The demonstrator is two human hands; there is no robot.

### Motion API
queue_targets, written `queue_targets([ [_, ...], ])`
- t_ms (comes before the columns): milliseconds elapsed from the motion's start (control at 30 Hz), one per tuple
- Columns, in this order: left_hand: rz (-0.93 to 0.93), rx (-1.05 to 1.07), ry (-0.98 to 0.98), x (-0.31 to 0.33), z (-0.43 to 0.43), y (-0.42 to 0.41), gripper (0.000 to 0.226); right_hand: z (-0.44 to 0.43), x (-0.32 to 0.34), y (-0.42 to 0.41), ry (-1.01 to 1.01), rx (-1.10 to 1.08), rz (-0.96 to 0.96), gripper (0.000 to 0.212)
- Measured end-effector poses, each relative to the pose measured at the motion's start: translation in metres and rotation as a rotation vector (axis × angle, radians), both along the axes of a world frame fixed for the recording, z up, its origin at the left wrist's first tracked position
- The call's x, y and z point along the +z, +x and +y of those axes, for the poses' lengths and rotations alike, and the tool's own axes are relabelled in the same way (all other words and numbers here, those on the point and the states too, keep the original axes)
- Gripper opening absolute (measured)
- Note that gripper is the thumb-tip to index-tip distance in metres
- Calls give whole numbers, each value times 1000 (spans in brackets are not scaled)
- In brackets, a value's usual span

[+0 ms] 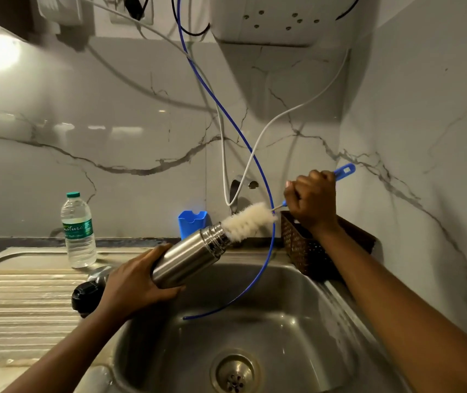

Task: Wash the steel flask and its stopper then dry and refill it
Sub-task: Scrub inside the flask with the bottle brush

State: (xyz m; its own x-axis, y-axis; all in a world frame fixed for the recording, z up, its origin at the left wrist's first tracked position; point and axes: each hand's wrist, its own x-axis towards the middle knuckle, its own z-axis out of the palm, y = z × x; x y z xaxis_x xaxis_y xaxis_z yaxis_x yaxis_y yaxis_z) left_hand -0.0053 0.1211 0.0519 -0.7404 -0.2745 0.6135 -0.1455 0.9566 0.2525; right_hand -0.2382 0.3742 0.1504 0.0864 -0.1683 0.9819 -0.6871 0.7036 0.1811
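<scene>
My left hand (134, 282) grips the base of the steel flask (189, 255), which lies tilted over the sink basin (297, 316) with its open threaded mouth pointing up and right. My right hand (313, 202) holds the blue handle of a bottle brush (248, 221). The white bristles sit at the flask's mouth, the tip partly inside. A black stopper (86, 297) and a steel cap (99, 273) lie on the draining board behind my left wrist, partly hidden.
A plastic water bottle (79, 232) stands on the drainer's back edge. A blue holder (192, 224) and a brown basket (309, 245) sit behind the sink. A blue hose (266, 251) and a white tube (250, 163) hang into the basin area. The drain (235, 374) is near the front.
</scene>
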Motion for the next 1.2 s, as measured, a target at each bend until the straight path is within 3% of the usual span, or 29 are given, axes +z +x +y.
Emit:
queue_targets([
  [67, -5, 12, -52, 3, 1, 0, 100, -14, -15, 13, 8, 41, 35, 44],
  [167, -24, -21, -101, 0, 9, -3, 97, -47, -45, 36, 172, 45, 96, 48],
  [267, -8, -1, -68, 0, 8, -3, 100, -45, -29, 26, 261, -34, 186, 47],
  [433, 14, 16, -8, 1, -1, -2, 101, -6, 15, -8, 35, -19, -75, 46],
  [500, 31, 16, 9, 2, -1, -2, 98, -17, 11, 2, -18, 23, -76, 45],
  [700, 38, -45, 18, 2, 8, -2, 100, -63, -16, 29, 301, 12, 96, 47],
  [867, 41, -9, 41, 3, 1, 0, 94, -19, 29, -6, 80, 47, -122, 47],
  [967, 33, 5, 44, 1, 2, -1, 96, -27, 21, 2, 6, 59, -117, 46],
  [1100, 20, -41, 23, -1, 9, -3, 100, -68, -19, 35, 196, 94, 37, 45],
  [1200, 23, -24, 33, 0, 5, -2, 99, -62, -13, 23, 271, 57, 54, 45],
])
